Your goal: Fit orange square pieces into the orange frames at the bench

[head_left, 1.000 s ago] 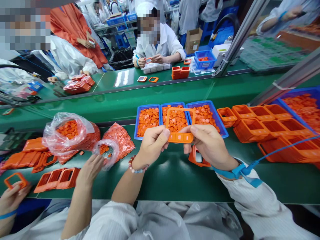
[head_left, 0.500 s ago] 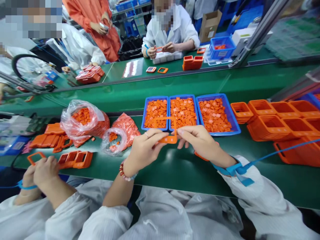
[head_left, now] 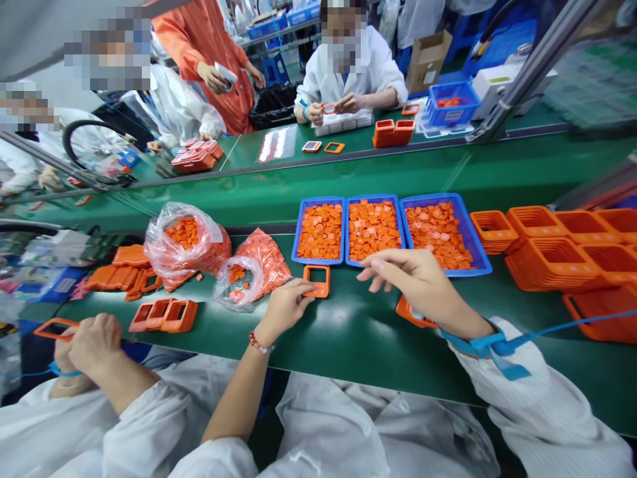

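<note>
My left hand (head_left: 290, 307) pinches an orange rectangular plastic frame (head_left: 323, 289) by its lower left corner, low over the green bench or on it; I cannot tell which. To the right, my right hand (head_left: 411, 282) hangs above the bench in front of the blue trays, fingers loosely stretched, with nothing visible in them. Partly under this hand lies another orange frame (head_left: 415, 316). Small flat orange pieces fill the left blue tray (head_left: 293, 247), the middle blue tray (head_left: 347, 255) and the right blue tray (head_left: 485, 264).
Nested stacks of orange frames (head_left: 547, 262) stand at the right. At the left are two plastic bags of orange pieces (head_left: 186, 232) (head_left: 266, 262) and joined frames (head_left: 164, 315). A co-worker's hands (head_left: 94, 342) hold a frame at far left. Another person (head_left: 348, 79) works across the bench.
My left hand has moved down and left with the frame, away from my right hand. My right hand has let go of the frame and stays over the bench. The view has shifted slightly.
</note>
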